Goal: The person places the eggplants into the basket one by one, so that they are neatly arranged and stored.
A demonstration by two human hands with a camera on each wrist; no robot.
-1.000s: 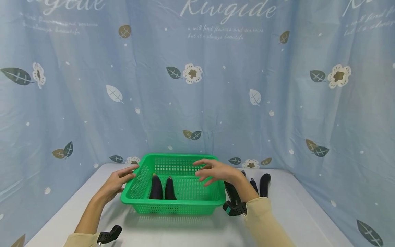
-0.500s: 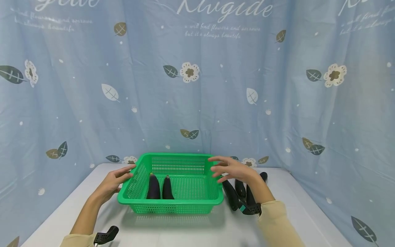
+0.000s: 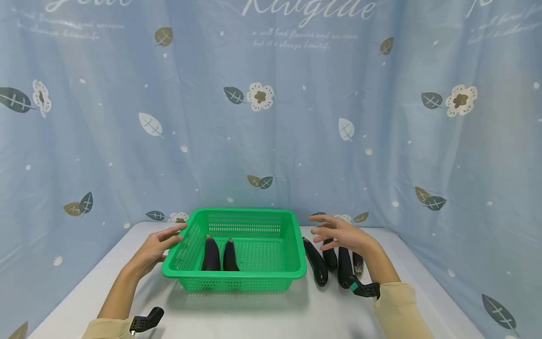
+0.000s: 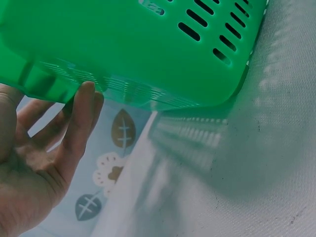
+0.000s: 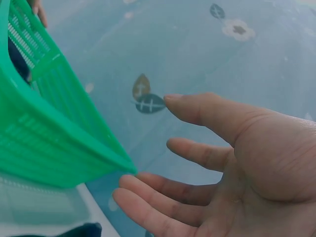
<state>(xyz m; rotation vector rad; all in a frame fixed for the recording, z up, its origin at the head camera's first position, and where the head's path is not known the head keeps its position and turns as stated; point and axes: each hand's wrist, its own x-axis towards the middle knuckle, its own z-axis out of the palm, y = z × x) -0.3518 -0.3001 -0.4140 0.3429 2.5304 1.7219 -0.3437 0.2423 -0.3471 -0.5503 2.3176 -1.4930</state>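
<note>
A green plastic basket with slotted walls stands on the table. Inside, toward its left, lie two dark purple eggplants, a thicker one and a slimmer one. My left hand rests at the basket's left side, with extended fingers touching the rim and outer wall. To the right of the basket, my right hand hovers with its fingers spread and holds nothing. Below and around it several eggplants lie in a loose row, partly covered by the hand and wrist camera.
A white table carries everything. Behind it hangs a blue curtain printed with leaves and flowers, close to the basket's back edge. Black wrist cameras sit on both forearms.
My right hand has moved rightward, from over the basket to above the eggplants beside it. The left hand stays at the rim, and the two eggplants inside lie as before.
</note>
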